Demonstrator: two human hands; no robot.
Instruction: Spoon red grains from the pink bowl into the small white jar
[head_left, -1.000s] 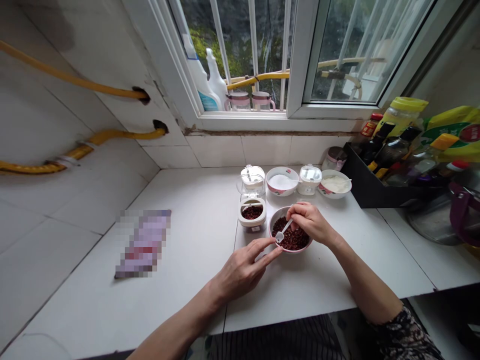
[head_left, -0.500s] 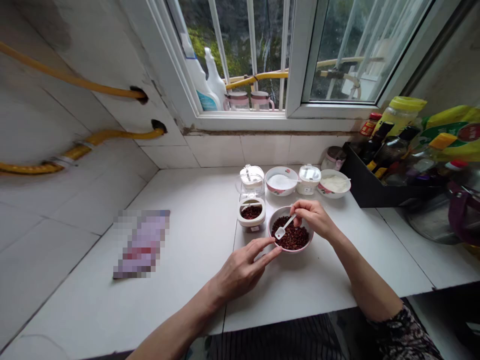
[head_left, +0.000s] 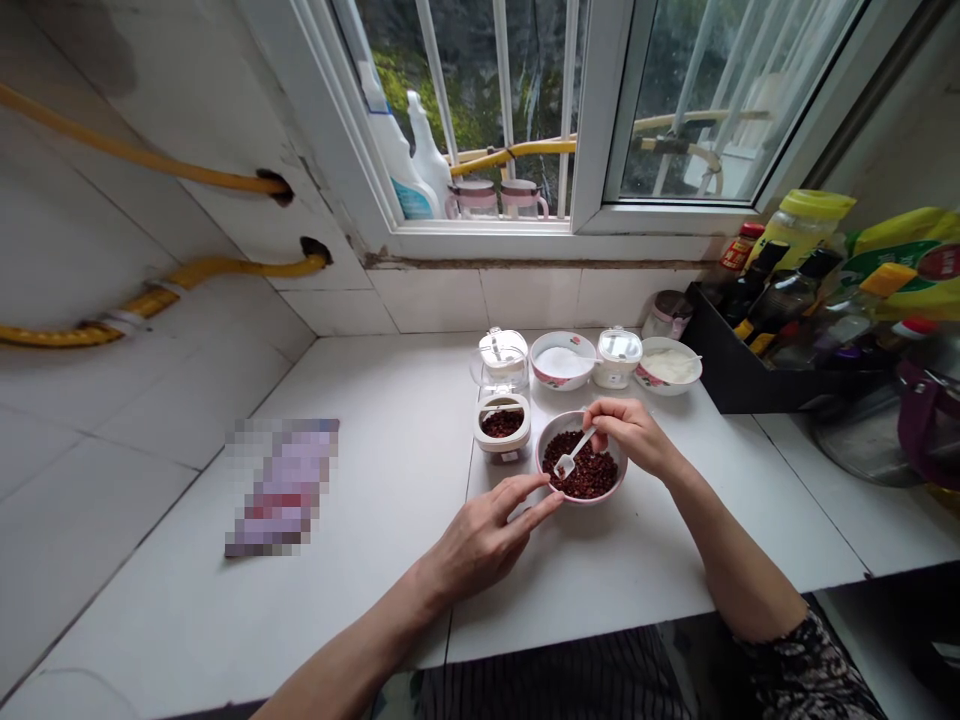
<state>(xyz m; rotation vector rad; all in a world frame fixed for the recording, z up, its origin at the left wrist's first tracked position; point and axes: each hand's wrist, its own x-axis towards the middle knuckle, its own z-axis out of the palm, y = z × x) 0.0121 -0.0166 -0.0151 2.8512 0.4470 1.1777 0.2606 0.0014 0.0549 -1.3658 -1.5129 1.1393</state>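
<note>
Between the thumb and fingers of my right hand (head_left: 626, 432) is a small white spoon (head_left: 576, 455), its scoop angled down to the left over a bowl (head_left: 622, 483). A few reddish bits show in the scoop. Dark red peppercorns (head_left: 594, 474) fill much of the bowl, which has a pale pinkish rim. Outstretched fingers of my left hand (head_left: 491, 535) touch the bowl's near-left edge; its fingers are apart. Just left of the bowl stands a seasoning jar (head_left: 502, 449) with its clear lid raised, peppercorns inside and a white stick or handle across its mouth.
Behind are a bowl of white granules (head_left: 563, 375), a white-lidded jar (head_left: 618, 358) and a bowl of pale powder (head_left: 667, 383). A black box of bottles (head_left: 750, 388) and a metal pot (head_left: 862, 450) stand right. A blurred purple packet (head_left: 289, 490) lies left on the white counter (head_left: 390, 440).
The spoon's scoop has shifted slightly right over the peppercorns, and more reddish bits show in it. My left hand stays at the bowl's edge.
</note>
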